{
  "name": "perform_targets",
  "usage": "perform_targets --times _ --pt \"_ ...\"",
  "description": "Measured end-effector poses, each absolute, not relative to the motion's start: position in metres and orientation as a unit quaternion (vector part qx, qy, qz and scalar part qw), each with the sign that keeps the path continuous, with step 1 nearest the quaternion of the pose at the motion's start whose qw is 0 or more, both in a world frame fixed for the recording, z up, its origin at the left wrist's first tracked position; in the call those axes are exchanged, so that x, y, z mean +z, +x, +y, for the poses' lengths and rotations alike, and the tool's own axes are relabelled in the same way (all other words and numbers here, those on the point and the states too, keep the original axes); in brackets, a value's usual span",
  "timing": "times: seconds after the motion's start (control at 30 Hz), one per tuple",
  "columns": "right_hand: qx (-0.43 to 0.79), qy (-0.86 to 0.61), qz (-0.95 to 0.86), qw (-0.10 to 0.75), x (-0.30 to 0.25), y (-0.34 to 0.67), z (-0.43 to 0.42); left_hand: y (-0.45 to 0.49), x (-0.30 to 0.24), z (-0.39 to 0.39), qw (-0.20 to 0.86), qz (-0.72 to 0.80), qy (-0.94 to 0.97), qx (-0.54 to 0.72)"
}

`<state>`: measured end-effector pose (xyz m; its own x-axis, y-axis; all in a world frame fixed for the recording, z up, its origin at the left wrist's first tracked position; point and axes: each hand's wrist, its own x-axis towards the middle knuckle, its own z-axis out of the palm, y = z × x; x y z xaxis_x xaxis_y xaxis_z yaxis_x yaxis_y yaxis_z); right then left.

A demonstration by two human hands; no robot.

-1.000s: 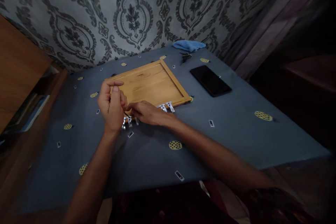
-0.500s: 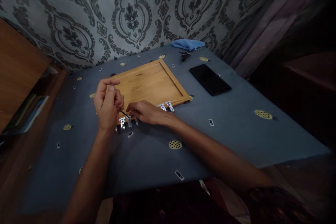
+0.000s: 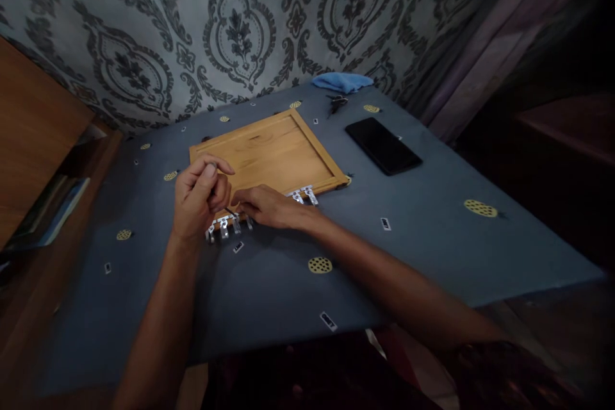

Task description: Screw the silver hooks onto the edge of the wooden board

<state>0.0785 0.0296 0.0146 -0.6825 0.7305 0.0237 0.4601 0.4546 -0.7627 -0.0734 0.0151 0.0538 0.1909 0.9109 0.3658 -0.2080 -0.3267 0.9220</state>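
Observation:
A framed wooden board [image 3: 273,154] lies on the table, with several silver metal hooks [image 3: 223,228] along its near edge. My left hand [image 3: 199,195] is closed in a fist above the board's near left corner. From it a thin dark shaft, which looks like a screwdriver [image 3: 231,211], slants down to the hooks; its handle is hidden in the fist. My right hand [image 3: 266,206] rests at the near edge, fingertips drawn together beside the shaft's tip. What they pinch is hidden. More hooks [image 3: 303,195] show to the right of this hand.
A black phone [image 3: 383,145] lies right of the board. Behind it are a small dark object like keys [image 3: 337,103] and a blue cloth [image 3: 343,82]. A patterned curtain [image 3: 192,25] hangs behind the blue table [image 3: 408,237]. A wooden cabinet [image 3: 38,141] stands at left.
My left hand has turned a little and shifted slightly lower, the shaft's tip still at the hooks. My right hand has hardly moved.

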Motion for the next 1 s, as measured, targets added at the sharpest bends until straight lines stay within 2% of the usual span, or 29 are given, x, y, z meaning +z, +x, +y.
perform_targets --times 0.33,0.57,0.9,1.0 --pt "0.379 -0.349 -0.836 0.189 0.013 0.079 0.03 -0.073 0.053 0.018 0.475 0.327 0.556 0.599" --pt "0.359 -0.365 -0.841 0.173 0.013 0.079 0.031 -0.086 0.053 0.025 0.52 0.303 0.591 0.538" --pt "0.362 -0.356 -0.842 0.182 0.014 0.08 0.031 -0.118 0.051 0.034 0.376 0.375 0.725 0.439" --pt "0.37 -0.356 -0.839 0.178 0.015 0.08 0.03 -0.119 0.055 0.032 0.361 0.373 0.749 0.411"
